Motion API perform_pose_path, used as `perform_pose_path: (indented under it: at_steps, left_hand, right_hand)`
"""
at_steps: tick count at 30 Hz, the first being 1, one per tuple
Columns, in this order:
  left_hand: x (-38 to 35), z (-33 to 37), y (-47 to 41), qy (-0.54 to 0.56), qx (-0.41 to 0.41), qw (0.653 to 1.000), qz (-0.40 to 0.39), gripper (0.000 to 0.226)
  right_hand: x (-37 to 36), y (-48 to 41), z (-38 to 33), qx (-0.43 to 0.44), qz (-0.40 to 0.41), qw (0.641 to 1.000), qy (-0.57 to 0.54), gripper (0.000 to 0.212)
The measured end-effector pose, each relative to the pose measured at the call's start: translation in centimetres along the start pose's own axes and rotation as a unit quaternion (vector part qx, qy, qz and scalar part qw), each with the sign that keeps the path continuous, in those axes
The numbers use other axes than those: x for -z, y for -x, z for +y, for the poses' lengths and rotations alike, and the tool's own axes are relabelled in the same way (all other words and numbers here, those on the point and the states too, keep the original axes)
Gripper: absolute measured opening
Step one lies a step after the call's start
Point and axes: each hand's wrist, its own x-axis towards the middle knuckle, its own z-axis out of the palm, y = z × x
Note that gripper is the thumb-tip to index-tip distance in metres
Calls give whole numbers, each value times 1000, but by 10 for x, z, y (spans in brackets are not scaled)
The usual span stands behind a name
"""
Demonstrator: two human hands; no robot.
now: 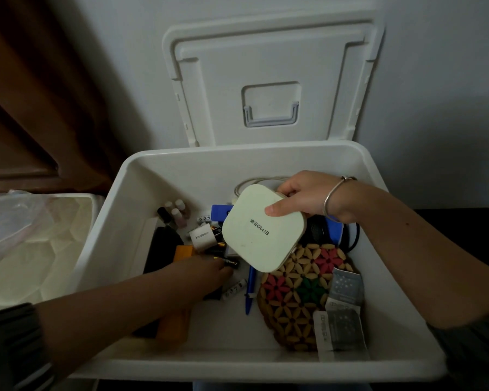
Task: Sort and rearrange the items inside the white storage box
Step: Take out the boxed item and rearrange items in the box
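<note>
Head view: right hand pinches cream device at its 1 o'clock corner, over white storage box; left hand among batteries at 9 o'clock, grip unreadable.

The white storage box stands open, its lid upright behind the far rim. A cream square device with rounded corners is tilted above the middle, pinched at its far corner by the right hand. A flower-patterned wooden trivet lies flat at the near right, with foil packets on its right edge and a blue pen beside its left edge. Small bottles stand at the far left, and a white Yoobao plug lies near them.
</note>
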Motion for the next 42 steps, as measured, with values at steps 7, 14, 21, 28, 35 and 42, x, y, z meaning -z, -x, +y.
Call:
perform_pose_path:
  at_steps: [7,14,21,28,35,42]
  left_hand:
    - [-1,-3,0,-26,-11,999,25,39]
    - [-12,12,-5,24,79,996,44,45]
    - [-2,9,-12,104,145,984,28,34]
    - [3,5,-11,434,155,880,119,34]
    - [-2,14,-15,443,116,888,46,35]
    - [-1,25,-17,291,119,946,79,39]
  right_hand:
    - [0,-2,1,3,-1,1000,5,26]
    - [-1,-3,2,9,4,1000,10,26]
    - [-2,-2,0,12,3,1000,13,26]
    - [-2,-3,1,18,5,1000,22,27]
    - [-3,-5,2,22,4,999,25,28]
    - [-3,-6,3,25,1,1000,19,26]
